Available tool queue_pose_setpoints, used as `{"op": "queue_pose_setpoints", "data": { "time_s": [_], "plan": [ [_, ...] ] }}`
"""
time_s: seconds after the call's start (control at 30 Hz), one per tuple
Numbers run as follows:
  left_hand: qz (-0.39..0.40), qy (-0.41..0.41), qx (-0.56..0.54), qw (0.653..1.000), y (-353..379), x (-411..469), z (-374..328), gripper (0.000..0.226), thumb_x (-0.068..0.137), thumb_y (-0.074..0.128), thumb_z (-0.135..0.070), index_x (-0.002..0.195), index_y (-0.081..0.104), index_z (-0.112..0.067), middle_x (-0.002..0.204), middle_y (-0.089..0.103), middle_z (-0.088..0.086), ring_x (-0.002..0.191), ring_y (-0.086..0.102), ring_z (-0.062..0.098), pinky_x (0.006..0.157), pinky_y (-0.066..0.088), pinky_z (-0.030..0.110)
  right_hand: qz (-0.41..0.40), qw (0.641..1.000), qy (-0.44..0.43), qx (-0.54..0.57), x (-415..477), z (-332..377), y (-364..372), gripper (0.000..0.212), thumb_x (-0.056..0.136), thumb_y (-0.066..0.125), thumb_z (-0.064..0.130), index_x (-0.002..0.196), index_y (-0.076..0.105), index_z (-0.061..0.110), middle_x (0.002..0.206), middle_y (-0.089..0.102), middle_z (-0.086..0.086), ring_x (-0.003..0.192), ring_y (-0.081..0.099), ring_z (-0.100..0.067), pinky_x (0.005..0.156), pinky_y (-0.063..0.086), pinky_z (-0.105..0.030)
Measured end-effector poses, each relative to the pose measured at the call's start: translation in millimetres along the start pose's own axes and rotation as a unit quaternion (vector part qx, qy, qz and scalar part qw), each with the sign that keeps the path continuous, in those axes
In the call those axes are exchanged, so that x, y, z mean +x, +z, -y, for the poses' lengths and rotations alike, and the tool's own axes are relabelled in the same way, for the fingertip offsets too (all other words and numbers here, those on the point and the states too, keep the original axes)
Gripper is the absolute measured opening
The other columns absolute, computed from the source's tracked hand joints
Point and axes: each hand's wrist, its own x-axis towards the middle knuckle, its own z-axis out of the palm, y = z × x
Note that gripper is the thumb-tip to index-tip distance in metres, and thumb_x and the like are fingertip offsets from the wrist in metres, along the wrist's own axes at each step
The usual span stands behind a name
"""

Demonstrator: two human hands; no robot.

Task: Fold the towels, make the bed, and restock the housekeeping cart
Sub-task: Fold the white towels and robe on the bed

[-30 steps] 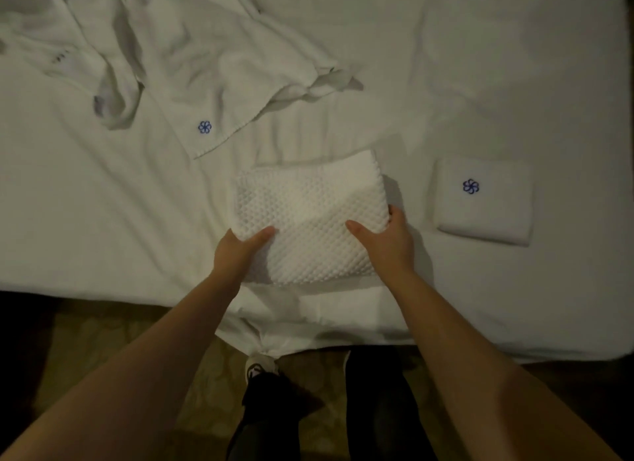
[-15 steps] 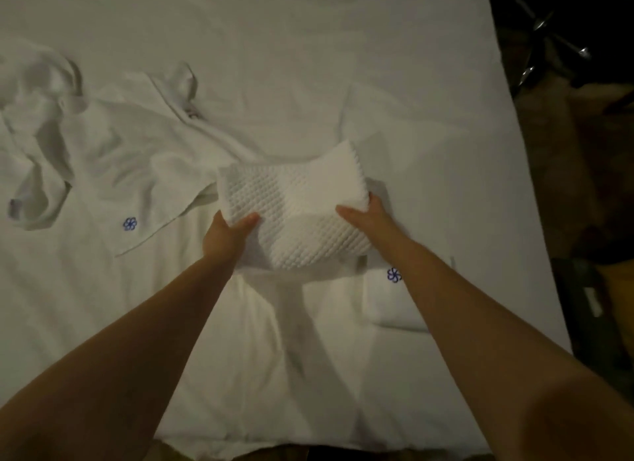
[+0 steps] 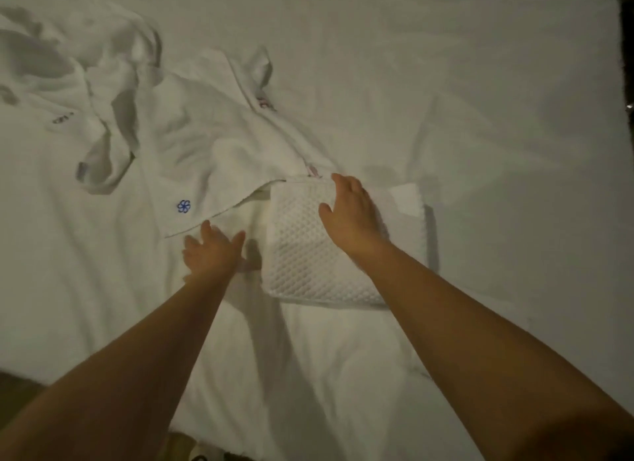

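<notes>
Head view: a folded white waffle-weave towel (image 3: 302, 254) is lying on the white bed sheet (image 3: 480, 117), partly covering a plain folded white towel (image 3: 408, 203). The right hand (image 3: 353, 216) is resting flat on it, fingers straight. The left hand (image 3: 212, 254) is spreading open just beside its left edge, holding nothing, near a rumpled blue-flowered white towel (image 3: 206, 151).

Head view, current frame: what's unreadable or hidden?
1. Head view: what lies under the waffle towel, covered by it and the right hand; only a smooth corner shows.
2. Dark tag print: too small.
3. Pink label: blurred.
4. Past the bed, top right: too dark.
</notes>
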Motion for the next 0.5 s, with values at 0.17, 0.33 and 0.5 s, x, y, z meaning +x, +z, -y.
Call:
{"op": "queue_pose_setpoints", "data": {
  "time_s": [0.17, 0.33, 0.5],
  "plan": [
    [0.011, -0.031, -0.034, 0.999, 5.6, 25.3, 37.2, 0.113, 0.069, 0.07, -0.063, 0.149, -0.006, -0.036, 0.156, -0.017, 0.014, 0.144, -0.013, 0.034, 0.115, 0.005, 0.059, -0.002, 0.997, 0.036, -0.072, 48.3, 12.1, 37.3, 0.052, 0.098, 0.038, 0.033, 0.147, 0.026, 0.024, 0.145, 0.036, -0.01, 0.128, 0.039, -0.031, 0.105, 0.03, -0.041],
    [-0.012, -0.034, -0.06, 0.998, 20.8, 30.9, 31.4, 0.111, 0.072, 0.07, -0.059, 0.146, -0.012, -0.045, 0.156, -0.021, 0.004, 0.144, -0.015, 0.031, 0.103, 0.011, 0.072, 0.069, 0.985, 0.064, -0.147, 92.4, 25.0, 48.5, 0.061, 0.092, 0.042, 0.054, 0.146, 0.024, 0.032, 0.146, 0.03, -0.009, 0.127, 0.033, -0.034, 0.101, 0.029, -0.049],
    [-0.002, -0.029, -0.068, 0.997, 20.4, 36.6, 32.9, 0.114, 0.072, 0.07, -0.06, 0.144, -0.018, -0.046, 0.155, -0.027, 0.001, 0.144, -0.019, 0.029, 0.101, 0.01, 0.074, 0.045, 0.988, 0.071, -0.132, 101.6, 54.8, 47.6, 0.04, 0.098, 0.04, 0.045, 0.136, 0.044, 0.034, 0.134, 0.043, -0.01, 0.118, 0.04, -0.036, 0.103, 0.032, -0.051]
  ]
}}
